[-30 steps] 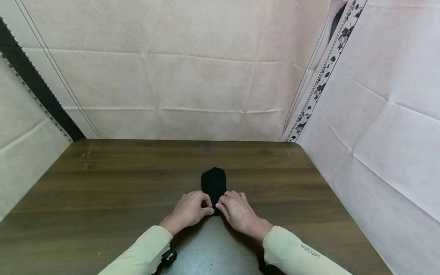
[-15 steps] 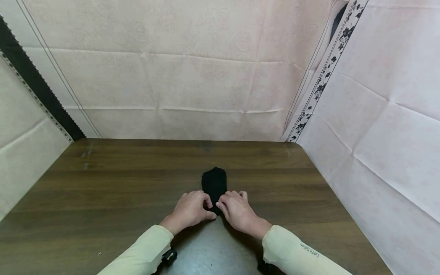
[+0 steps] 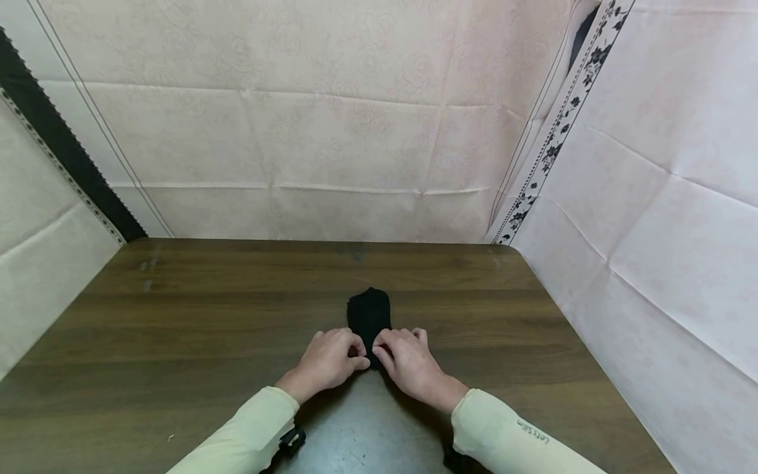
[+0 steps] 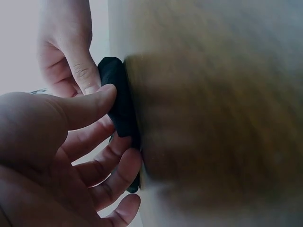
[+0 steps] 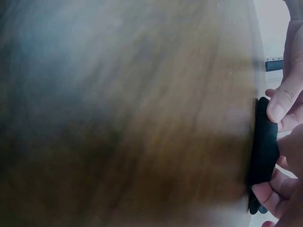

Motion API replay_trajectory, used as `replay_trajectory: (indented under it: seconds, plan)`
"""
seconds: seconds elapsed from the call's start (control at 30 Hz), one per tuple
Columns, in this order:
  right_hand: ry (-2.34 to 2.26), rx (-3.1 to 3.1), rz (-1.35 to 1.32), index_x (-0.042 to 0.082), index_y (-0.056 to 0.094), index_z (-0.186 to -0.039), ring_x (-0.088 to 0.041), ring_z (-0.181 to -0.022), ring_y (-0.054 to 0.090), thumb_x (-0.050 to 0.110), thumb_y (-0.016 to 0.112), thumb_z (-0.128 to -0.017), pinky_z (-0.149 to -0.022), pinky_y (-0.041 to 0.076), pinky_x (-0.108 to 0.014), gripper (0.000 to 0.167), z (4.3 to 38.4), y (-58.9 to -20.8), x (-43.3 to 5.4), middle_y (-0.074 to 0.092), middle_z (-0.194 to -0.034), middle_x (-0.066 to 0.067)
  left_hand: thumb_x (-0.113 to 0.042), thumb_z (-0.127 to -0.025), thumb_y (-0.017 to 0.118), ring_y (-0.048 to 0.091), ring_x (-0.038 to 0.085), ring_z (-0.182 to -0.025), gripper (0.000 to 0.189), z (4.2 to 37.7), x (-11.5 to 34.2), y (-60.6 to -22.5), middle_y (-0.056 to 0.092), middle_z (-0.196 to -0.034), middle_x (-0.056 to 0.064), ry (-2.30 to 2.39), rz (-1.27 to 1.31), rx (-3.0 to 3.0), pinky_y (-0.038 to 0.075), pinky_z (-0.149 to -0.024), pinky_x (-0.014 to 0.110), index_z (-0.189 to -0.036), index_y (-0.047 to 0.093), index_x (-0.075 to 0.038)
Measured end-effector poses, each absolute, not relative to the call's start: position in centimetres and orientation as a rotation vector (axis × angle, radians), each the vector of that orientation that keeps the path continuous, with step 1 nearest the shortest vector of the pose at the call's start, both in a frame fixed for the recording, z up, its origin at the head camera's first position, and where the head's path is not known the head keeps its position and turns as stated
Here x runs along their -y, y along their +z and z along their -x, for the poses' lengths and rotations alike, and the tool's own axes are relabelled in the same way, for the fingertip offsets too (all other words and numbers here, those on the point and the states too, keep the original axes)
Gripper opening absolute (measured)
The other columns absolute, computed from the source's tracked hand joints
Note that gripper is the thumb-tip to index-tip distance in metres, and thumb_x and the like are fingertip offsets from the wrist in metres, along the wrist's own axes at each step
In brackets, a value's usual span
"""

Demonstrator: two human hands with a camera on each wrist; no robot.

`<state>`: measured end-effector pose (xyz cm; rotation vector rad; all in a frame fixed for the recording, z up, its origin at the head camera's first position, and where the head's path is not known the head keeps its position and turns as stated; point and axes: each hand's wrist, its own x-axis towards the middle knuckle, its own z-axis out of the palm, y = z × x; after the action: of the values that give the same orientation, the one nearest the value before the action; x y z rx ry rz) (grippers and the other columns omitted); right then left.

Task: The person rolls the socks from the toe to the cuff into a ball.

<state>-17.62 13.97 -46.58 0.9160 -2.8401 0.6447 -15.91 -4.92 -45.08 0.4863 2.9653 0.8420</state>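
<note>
A black sock (image 3: pixel 368 313) lies lengthwise on the brown table, its toe-like rounded end pointing away from me. At its near end the fabric is folded into a thick roll, seen edge-on in the left wrist view as a dark bundle (image 4: pixel 119 101). My left hand (image 3: pixel 328 360) pinches the left side of that roll, thumb on the near face and fingers curled beyond it. From the right, my right hand (image 3: pixel 412 368) holds the other side with thumb and bent fingers. In the right wrist view, both hands' fingertips meet the black fabric (image 5: pixel 264 151).
The wood-grain table (image 3: pixel 237 316) extends around the hands, with a shiny patch of glare near me. Pale patterned cloth (image 3: pixel 331 145) hangs behind it, and more cloth (image 3: pixel 663 217) stands along the right. A dark wrist strap (image 3: pixel 291 441) shows under the left sleeve.
My left thumb dips toward me, then returns up against the sock's near end. The right fingers draw in slightly toward the right thumb. The sock stays in place, its near end marginally shorter.
</note>
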Motion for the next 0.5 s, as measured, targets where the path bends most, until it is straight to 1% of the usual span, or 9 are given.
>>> replay_trajectory:
  seconds: [0.1, 0.2, 0.37, 0.5]
  plan:
    - [0.675, 2.814, -0.919, 0.022, 0.059, -0.097, -0.011, -0.079, 0.054, 0.023, 0.065, -0.1, -0.091, 0.033, -0.05, 0.007, 17.63, -46.67, -14.04, 0.055, -0.077, 0.015, -0.022, -0.089, 0.079, 0.054, 0.015, -0.078, 0.014, 15.89, 4.9, -45.05, 0.057, -0.081, -0.007, 0.83, -0.489, -2.96, 0.039, -0.085, 0.047, -0.079, 0.069, -0.019]
    - [0.695, 2.797, -0.922, 0.022, 0.057, -0.096, -0.01, -0.076, 0.054, 0.023, 0.066, -0.099, -0.093, 0.033, -0.05, 0.01, 17.63, -46.71, -14.15, 0.053, -0.075, 0.016, -0.022, -0.09, 0.077, 0.054, 0.014, -0.079, 0.013, 15.9, 4.91, -45.03, 0.057, -0.082, -0.007, 0.82, -0.49, -2.959, 0.039, -0.086, 0.047, -0.08, 0.07, -0.019]
    - [0.702, 2.769, -0.934, 0.024, 0.059, -0.093, -0.007, -0.075, 0.054, 0.026, 0.066, -0.099, -0.094, 0.033, -0.05, 0.01, 17.54, -46.67, -14.34, 0.054, -0.075, 0.017, -0.022, -0.092, 0.075, 0.055, 0.016, -0.08, 0.011, 15.97, 4.89, -45.03, 0.058, -0.084, -0.006, 0.812, -0.481, -2.956, 0.039, -0.086, 0.047, -0.083, 0.072, -0.017]
    - [0.705, 2.744, -0.948, 0.024, 0.06, -0.093, -0.007, -0.074, 0.054, 0.027, 0.068, -0.098, -0.093, 0.033, -0.049, 0.01, 17.38, -46.63, -14.41, 0.056, -0.076, 0.018, -0.021, -0.093, 0.074, 0.056, 0.016, -0.081, 0.009, 16.03, 4.82, -45.04, 0.059, -0.085, -0.005, 0.797, -0.463, -2.956, 0.039, -0.087, 0.048, -0.085, 0.073, -0.016]
